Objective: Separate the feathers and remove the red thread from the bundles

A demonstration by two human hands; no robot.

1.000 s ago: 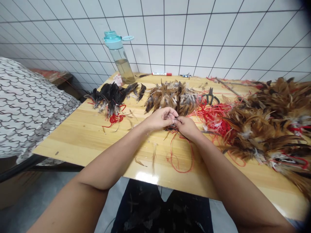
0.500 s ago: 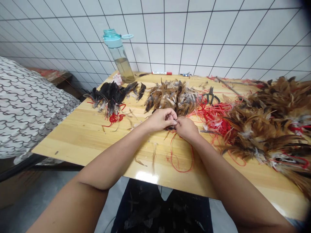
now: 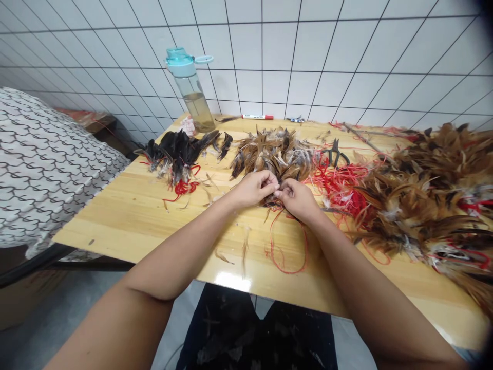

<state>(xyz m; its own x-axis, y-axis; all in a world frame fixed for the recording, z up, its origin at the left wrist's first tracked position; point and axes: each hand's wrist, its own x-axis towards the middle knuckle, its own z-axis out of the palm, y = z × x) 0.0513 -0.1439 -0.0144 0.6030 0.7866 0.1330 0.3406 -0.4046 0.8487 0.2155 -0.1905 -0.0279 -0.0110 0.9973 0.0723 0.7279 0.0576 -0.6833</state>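
Left hand (image 3: pixel 254 188) and right hand (image 3: pixel 297 199) pinch narrowly together, contents too small to tell; red thread (image 3: pixel 267 250) trails from them toward the near side.

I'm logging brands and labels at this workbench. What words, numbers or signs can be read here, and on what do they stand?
Nothing in this view can be read as text.
Marker by the wall: any print on its white barrel is too small to read.
Water bottle: no label or marking shows on it.
Small blue item beside the marker: too small and blurred to read.
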